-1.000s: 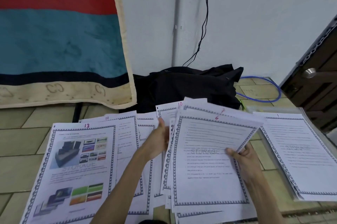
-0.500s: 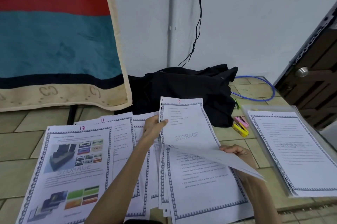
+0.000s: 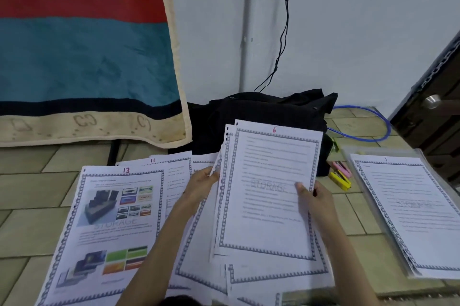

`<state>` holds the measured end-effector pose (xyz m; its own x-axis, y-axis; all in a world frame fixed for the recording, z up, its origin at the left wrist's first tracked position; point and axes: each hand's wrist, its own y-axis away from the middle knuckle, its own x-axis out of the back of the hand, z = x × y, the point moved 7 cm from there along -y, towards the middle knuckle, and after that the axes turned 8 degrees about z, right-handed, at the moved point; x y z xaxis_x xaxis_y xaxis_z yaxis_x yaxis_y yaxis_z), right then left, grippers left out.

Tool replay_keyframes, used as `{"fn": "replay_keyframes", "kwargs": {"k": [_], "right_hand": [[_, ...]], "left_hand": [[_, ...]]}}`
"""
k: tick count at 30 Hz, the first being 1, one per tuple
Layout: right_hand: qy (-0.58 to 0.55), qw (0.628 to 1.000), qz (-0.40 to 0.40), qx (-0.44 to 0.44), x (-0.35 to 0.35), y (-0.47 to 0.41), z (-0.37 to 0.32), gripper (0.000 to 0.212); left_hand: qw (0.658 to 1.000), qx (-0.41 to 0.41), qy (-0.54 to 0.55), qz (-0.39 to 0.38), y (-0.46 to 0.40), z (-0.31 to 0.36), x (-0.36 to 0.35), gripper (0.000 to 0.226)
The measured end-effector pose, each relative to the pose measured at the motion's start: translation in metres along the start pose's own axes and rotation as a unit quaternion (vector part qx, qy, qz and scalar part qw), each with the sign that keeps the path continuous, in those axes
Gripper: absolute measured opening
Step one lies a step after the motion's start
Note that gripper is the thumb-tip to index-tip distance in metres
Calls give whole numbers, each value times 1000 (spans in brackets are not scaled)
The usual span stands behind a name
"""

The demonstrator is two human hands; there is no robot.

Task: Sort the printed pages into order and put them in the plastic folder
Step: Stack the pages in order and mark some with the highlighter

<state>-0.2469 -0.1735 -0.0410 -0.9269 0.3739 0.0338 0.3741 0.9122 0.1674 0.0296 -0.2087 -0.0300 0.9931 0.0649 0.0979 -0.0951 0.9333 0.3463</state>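
I hold a small stack of printed pages upright over the floor, and page 6 (image 3: pixel 270 193) faces me on top. My left hand (image 3: pixel 201 185) grips the stack's left edge. My right hand (image 3: pixel 315 200) grips the right edge, thumb on the front. Loose pages lie under and around the stack, with page 13 (image 3: pixel 112 226) at the left and page 11 (image 3: pixel 171 168) behind it. At the right lies the clear plastic folder (image 3: pixel 348 153) with page 1 (image 3: pixel 410 208) on top of the sheets on it.
A black bag (image 3: pixel 261 116) sits against the wall behind the pages. Yellow and pink highlighters (image 3: pixel 339 176) lie between the stack and the folder. A blue cable (image 3: pixel 366 131) loops near the dark door (image 3: pixel 433 111). A striped blanket (image 3: pixel 82 56) hangs at the left.
Half a second ago my right hand held a page bent down flat, baring page 10. Both hands now hold the stack upright and squared, with page 6 on top.
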Motion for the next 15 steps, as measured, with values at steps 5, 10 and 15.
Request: {"fn": "replay_keyframes", "kwargs": {"k": [5,10,15], "right_hand": [[-11,999,-2,-39,-27,-3,3,32],[-79,983,-147,-79,-50,1,-21,74],[-41,971,-232,-36,-65,5,-43,79]], "left_hand": [[998,31,-44,-25,7,-9,6,51],[999,-44,0,11,11,8,26,42],[989,-104,89,59,18,42,43,38]]}}
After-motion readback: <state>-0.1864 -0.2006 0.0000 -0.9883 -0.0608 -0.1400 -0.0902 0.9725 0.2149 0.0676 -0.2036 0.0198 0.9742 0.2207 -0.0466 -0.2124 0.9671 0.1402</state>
